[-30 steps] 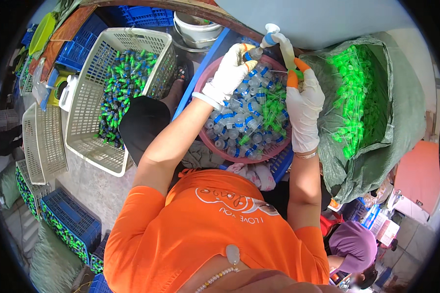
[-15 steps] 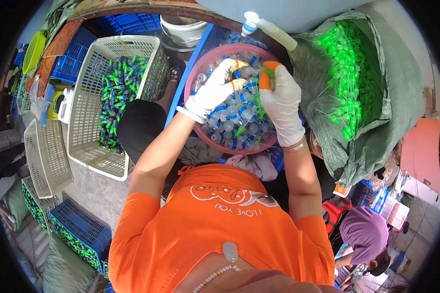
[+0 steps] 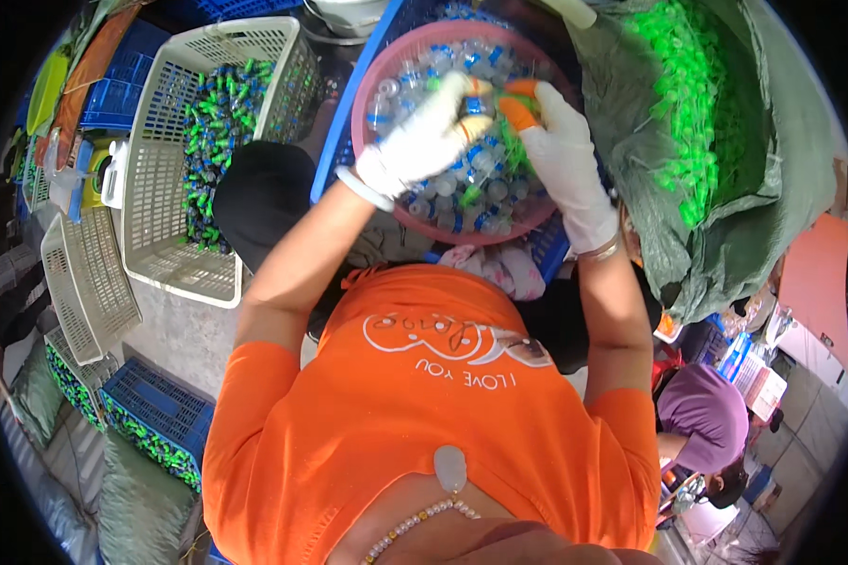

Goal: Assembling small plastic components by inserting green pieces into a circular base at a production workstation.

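Observation:
My left hand [image 3: 415,141], in a white glove with yellowish fingertip covers, is over the left part of a pink basin [image 3: 363,122]. Its thumb and fingers curl toward each other; motion blur hides what lies between them. My right hand [image 3: 567,155], gloved in white with orange fingertip covers, faces it from the basin's right side, fingers bent in a pinch. Its grip is blurred too. Inside the basin are many small clear plastic parts [image 3: 485,165] with blue rings. Blurred green pieces [image 3: 513,149] show just below my right fingertips.
A large dark green sack [image 3: 622,113] of bright green thin-stemmed parts [image 3: 683,122] stands at right. On the left, a white crate [image 3: 151,188] holds green and dark blue pieces [image 3: 221,141]. Blue crates [image 3: 155,400] sit lower left. Another person in purple [image 3: 702,414] is at lower right.
The view has shifted, so the basin and crates sit higher. My hands have drawn slightly apart. The clear part seen earlier at my left fingers no longer shows plainly.

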A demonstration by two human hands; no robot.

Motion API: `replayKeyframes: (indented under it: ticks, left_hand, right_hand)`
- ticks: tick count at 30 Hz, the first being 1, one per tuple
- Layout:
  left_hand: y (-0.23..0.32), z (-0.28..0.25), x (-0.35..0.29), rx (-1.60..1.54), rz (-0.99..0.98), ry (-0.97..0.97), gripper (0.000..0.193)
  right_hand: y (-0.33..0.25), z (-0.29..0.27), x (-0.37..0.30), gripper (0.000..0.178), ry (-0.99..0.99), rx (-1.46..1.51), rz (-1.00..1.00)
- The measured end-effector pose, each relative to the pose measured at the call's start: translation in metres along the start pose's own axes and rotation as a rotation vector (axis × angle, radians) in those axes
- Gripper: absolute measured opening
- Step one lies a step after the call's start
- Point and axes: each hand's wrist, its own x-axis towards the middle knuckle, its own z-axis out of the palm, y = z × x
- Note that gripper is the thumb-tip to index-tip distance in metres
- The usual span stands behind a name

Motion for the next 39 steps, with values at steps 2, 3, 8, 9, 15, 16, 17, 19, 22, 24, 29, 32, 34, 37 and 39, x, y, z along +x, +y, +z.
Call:
replayKeyframes:
  ticks: [2, 3, 8, 9, 15, 16, 17, 19, 22, 24, 29, 32, 34, 37, 39]
  left_hand:
    - [0.001, -0.002, 0.001, -0.19, -0.167, -0.077, 0.039]
    - [0.002, -0.003, -0.001, -0.178, -0.105, -0.079, 0.039]
    - [0.006, 0.001, -0.011, 0.088, 0.247, -0.008, 0.037]
    - [0.007, 0.003, -0.013, 0.21, 0.36, 0.033, 0.037]
    - [-0.002, 0.005, -0.022, 0.367, 0.448, 0.015, 0.038]
    - [-0.001, 0.006, -0.022, 0.413, 0.472, 0.025, 0.038]
    - [0.0, 0.007, -0.022, 0.459, 0.496, 0.036, 0.038]
    - [0.002, 0.007, -0.022, 0.497, 0.544, 0.031, 0.038]
    - [0.001, 0.005, -0.023, 0.584, 0.629, 0.031, 0.038]
    - [-0.01, 0.007, -0.026, 0.385, 0.436, 0.061, 0.037]
    - [0.007, -0.01, -0.023, -0.482, -0.366, -0.168, 0.037]
    - [-0.002, 0.0, -0.024, -0.206, -0.033, -0.132, 0.039]
    - [-0.007, 0.002, -0.027, -0.064, 0.133, -0.109, 0.04]
    - [0.0, 0.008, -0.036, 0.269, 0.398, 0.065, 0.037]
    - [-0.001, 0.002, -0.043, 0.292, 0.368, 0.062, 0.036]
  right_hand:
    - [0.01, -0.002, 0.004, 0.024, -0.091, 0.225, -0.222]
    - [0.004, -0.005, 0.002, 0.024, -0.097, 0.23, -0.215]
    - [-0.011, -0.021, -0.003, 0.03, -0.192, -0.122, -0.127]
    - [-0.006, -0.019, -0.004, 0.03, -0.205, -0.089, -0.076]
    - [0.017, -0.012, -0.011, 0.037, -0.246, -0.01, -0.044]
    - [0.019, -0.012, -0.007, 0.039, -0.311, 0.077, 0.103]
    - [0.019, -0.013, -0.003, 0.042, -0.374, 0.164, 0.25]
    - [0.02, -0.015, -0.003, 0.045, -0.431, 0.252, 0.398]
    - [0.009, -0.014, -0.009, 0.046, -0.274, 0.022, 0.177]
    - [0.0, -0.011, -0.014, 0.047, -0.172, -0.126, 0.028]
    - [0.009, -0.009, -0.012, 0.039, -0.052, -0.388, -0.534]
    - [0.004, -0.01, -0.014, 0.034, -0.129, -0.373, -0.528]
    - [-0.004, -0.012, -0.016, 0.031, -0.279, -0.233, -0.081]
    - [0.019, -0.002, -0.005, 0.025, -0.416, 0.152, 0.448]
    - [0.02, 0.005, -0.009, 0.021, -0.488, 0.351, 0.708]
